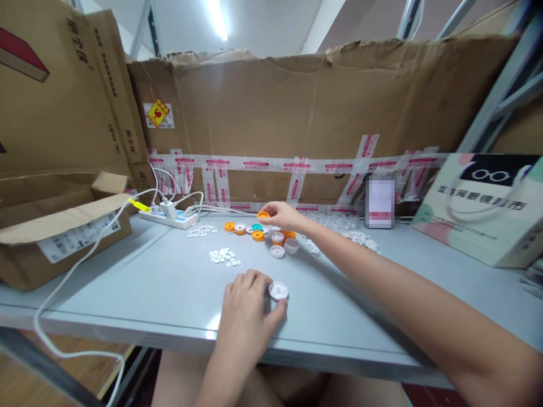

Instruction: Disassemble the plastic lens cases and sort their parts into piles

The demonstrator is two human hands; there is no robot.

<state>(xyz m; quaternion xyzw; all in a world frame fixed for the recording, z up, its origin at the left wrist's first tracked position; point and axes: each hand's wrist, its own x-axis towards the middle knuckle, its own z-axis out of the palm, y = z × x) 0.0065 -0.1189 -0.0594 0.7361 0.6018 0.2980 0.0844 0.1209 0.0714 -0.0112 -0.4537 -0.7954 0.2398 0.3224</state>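
Near the table's front, my left hand curves around a round white case, thumb and forefinger at its rim. Farther back, my right hand pinches an orange round cap above a cluster of round pieces. That cluster holds orange pieces, a teal one and several white ones. Small white discs lie loose to the left of the cluster, with more discs behind them.
A power strip with white cables sits at the back left, beside an open cardboard box. Clear pieces and white bits lie back right, near a phone-like object and a paper bag. Cardboard stands behind.
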